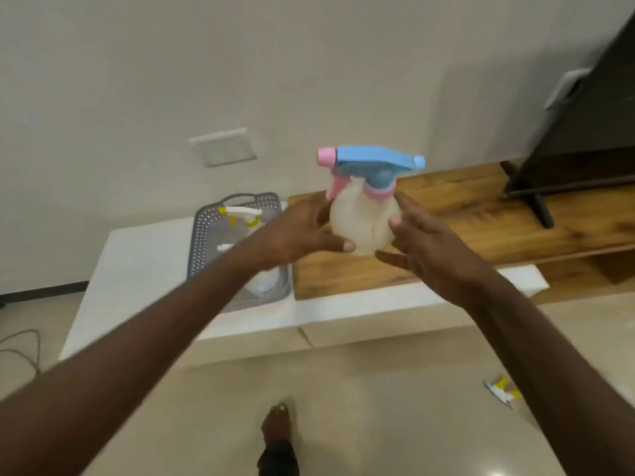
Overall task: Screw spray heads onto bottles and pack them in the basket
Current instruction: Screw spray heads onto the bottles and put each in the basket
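Note:
A round white bottle [360, 218] with a blue and pink spray head [374, 163] on its neck is held upright in the air above the wooden board. My left hand [299, 231] grips its left side and underside. My right hand [422, 242] touches its right side with the thumb, fingers spread. A grey perforated basket [206, 231] stands on the white surface at the left. Inside it lies a white bottle with a yellow and white spray head [240, 214], partly hidden by my left forearm.
A wooden board [464, 214] lies across the white low table [137, 269]. A dark TV on a stand [584, 132] fills the right. A loose yellow and white spray head [503, 393] lies on the floor at the right. A foot [276, 424] and a cable [24, 348] are on the floor.

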